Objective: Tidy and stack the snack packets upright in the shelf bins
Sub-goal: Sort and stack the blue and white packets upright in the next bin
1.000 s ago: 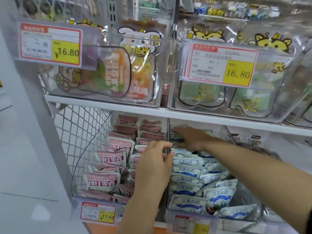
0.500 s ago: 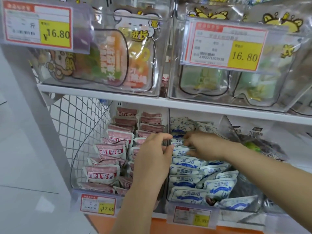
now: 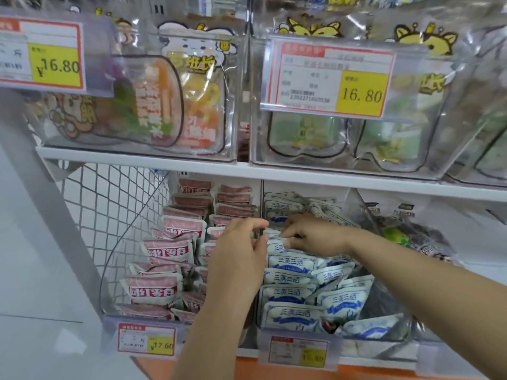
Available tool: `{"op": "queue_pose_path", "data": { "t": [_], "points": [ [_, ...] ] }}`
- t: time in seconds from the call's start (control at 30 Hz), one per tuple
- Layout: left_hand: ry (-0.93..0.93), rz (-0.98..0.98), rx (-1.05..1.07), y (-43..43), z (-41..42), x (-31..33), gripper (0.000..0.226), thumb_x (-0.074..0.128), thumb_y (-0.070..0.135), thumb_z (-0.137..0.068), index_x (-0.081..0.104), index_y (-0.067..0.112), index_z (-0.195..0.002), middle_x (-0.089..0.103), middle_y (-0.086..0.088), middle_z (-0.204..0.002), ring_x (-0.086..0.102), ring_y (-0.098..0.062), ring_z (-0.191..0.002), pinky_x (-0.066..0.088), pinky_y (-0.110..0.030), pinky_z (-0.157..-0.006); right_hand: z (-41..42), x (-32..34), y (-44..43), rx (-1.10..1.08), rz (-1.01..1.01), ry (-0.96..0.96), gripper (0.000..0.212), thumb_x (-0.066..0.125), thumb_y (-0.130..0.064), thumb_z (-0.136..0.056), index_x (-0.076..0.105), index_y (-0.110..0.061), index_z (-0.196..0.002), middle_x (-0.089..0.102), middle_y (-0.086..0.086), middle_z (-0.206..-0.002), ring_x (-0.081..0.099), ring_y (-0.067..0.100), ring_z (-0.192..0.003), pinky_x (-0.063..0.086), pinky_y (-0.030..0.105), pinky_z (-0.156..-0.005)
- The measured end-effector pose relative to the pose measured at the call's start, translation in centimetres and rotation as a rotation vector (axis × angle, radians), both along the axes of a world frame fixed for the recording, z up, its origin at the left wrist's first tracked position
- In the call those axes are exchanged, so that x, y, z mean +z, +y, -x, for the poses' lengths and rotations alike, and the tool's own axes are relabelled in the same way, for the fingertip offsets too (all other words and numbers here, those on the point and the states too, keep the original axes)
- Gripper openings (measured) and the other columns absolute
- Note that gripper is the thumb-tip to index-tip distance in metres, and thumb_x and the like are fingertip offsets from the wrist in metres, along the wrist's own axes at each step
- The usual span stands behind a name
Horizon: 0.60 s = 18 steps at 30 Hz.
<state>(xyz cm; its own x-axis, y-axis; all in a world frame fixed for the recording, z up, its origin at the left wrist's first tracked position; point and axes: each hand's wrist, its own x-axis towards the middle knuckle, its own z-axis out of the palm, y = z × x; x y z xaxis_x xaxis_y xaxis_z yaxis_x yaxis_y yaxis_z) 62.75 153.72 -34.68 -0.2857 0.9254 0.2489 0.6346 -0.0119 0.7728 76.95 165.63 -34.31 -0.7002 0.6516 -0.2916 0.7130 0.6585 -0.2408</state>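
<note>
Two clear bins sit side by side on the lower shelf. The left bin (image 3: 109, 272) holds rows of pink-and-white snack packets (image 3: 153, 290). The middle bin (image 3: 365, 207) holds blue-and-white snack packets (image 3: 290, 294), upright in its left row and lying jumbled on its right side. My left hand (image 3: 236, 259) is at the divider between the bins, fingers curled over the divider's top edge. My right hand (image 3: 312, 237) reaches in from the right and pinches the top of a blue-and-white packet in the middle of the left row.
A white wire mesh side panel (image 3: 109, 204) closes the shelf's left end. Above, clear bins (image 3: 244, 105) hold large cartoon-printed pouches with 16.80 price tags (image 3: 329, 78). A third lower bin of dark-wrapped snacks (image 3: 411, 237) stands at the right. Price tags (image 3: 146, 342) hang on the bin fronts.
My right hand has drawn back from the rear of the blue-packet bin toward the middle row, close to my left hand. The view has moved closer and tilted down slightly.
</note>
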Motion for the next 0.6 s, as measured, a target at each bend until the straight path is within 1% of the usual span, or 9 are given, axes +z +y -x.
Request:
{"op": "queue_pose_path", "data": {
  "t": [0.1,0.13,0.2,0.27,0.3,0.4,0.47,0.53,0.6],
  "points": [
    [-0.004,0.020,0.005,0.0,-0.1,0.1,0.024,0.053,0.021,-0.094,0.060,0.029,-0.115,0.054,0.013,-0.116,0.049,0.007,-0.075,0.041,-0.016,-0.075,0.6,-0.2,0.6,-0.023,-0.084,-0.105,0.020,0.040,-0.037,-0.098,0.055,-0.024,-0.095,0.047,0.005,-0.121,0.038,0.026,-0.118,0.035,0.042,-0.097],
    [-0.004,0.021,0.004,0.0,-0.1,0.1,0.023,0.053,0.021,-0.094,0.061,0.029,-0.115,0.054,0.012,-0.117,0.049,0.007,-0.075,0.041,-0.015,-0.075,0.5,0.0,0.5,-0.016,-0.067,-0.066,0.021,0.039,-0.037,-0.098,0.057,-0.028,-0.105,0.046,0.003,-0.122,0.039,0.022,-0.117,0.035,0.036,-0.097],
    [-0.005,0.024,0.006,0.0,-0.1,0.2,0.022,0.053,0.022,-0.094,0.061,0.029,-0.114,0.054,0.011,-0.117,0.049,0.005,-0.075,0.042,-0.016,-0.076,-0.3,1.4,-0.3,-0.030,-0.011,0.116,0.030,0.043,-0.036,-0.098,0.056,-0.028,-0.124,0.050,-0.002,-0.116,0.047,0.008,-0.104,0.035,0.018,-0.085],
    [0.001,0.027,0.006,0.1,-0.1,0.3,0.022,0.053,0.023,-0.094,0.061,0.029,-0.114,0.054,0.011,-0.118,0.051,0.003,-0.077,0.043,-0.019,-0.076,-1.6,3.0,-1.2,-0.068,-0.055,0.265,0.025,0.054,-0.035,-0.093,0.065,-0.024,-0.112,0.056,-0.009,-0.104,0.052,0.002,-0.092,0.039,0.016,-0.077],
    [0.006,0.030,0.007,0.2,-0.1,0.2,0.023,0.052,0.023,-0.095,0.061,0.030,-0.114,0.054,0.011,-0.118,0.051,0.003,-0.076,0.043,-0.019,-0.076,-2.3,3.5,-1.6,-0.081,-0.086,0.266,0.020,0.059,-0.035,-0.090,0.069,-0.024,-0.103,0.059,-0.012,-0.098,0.054,0.000,-0.087,0.042,0.018,-0.075],
    [0.010,0.033,0.007,0.2,-0.1,0.0,0.023,0.052,0.023,-0.095,0.061,0.031,-0.115,0.053,0.011,-0.118,0.048,0.007,-0.072,0.040,-0.017,-0.074,-2.5,3.3,-2.8,-0.067,-0.143,0.068,0.016,0.059,-0.034,-0.089,0.071,-0.026,-0.095,0.068,-0.017,-0.091,0.056,-0.006,-0.075,0.045,0.017,-0.069],
    [0.012,0.023,0.005,0.1,-0.1,-0.1,0.023,0.052,0.023,-0.095,0.061,0.030,-0.114,0.053,0.011,-0.117,0.047,0.009,-0.072,0.039,-0.016,-0.074,-1.8,2.6,-2.9,-0.067,-0.163,0.001,0.020,0.056,-0.037,-0.090,0.071,-0.024,-0.095,0.071,-0.012,-0.089,0.060,0.004,-0.075,0.050,0.026,-0.073],
    [0.011,0.012,0.004,0.1,-0.2,-0.1,0.022,0.053,0.022,-0.094,0.062,0.029,-0.114,0.053,0.012,-0.115,0.047,0.010,-0.073,0.037,-0.015,-0.073,-0.8,2.5,-2.6,-0.064,-0.076,0.003,0.033,0.054,-0.042,-0.091,0.068,-0.013,-0.084,0.066,-0.005,-0.073,0.056,0.013,-0.064,0.047,0.028,-0.065],
    [0.012,0.005,0.000,0.1,-0.1,-0.1,0.022,0.053,0.022,-0.094,0.062,0.028,-0.114,0.053,0.012,-0.113,0.046,0.011,-0.073,0.037,-0.012,-0.067,0.1,2.8,-2.2,-0.085,0.047,0.040,0.045,0.050,-0.041,-0.093,0.057,-0.004,-0.070,0.049,0.003,-0.059,0.042,0.017,-0.055,0.036,0.029,-0.059]
  ]
}}
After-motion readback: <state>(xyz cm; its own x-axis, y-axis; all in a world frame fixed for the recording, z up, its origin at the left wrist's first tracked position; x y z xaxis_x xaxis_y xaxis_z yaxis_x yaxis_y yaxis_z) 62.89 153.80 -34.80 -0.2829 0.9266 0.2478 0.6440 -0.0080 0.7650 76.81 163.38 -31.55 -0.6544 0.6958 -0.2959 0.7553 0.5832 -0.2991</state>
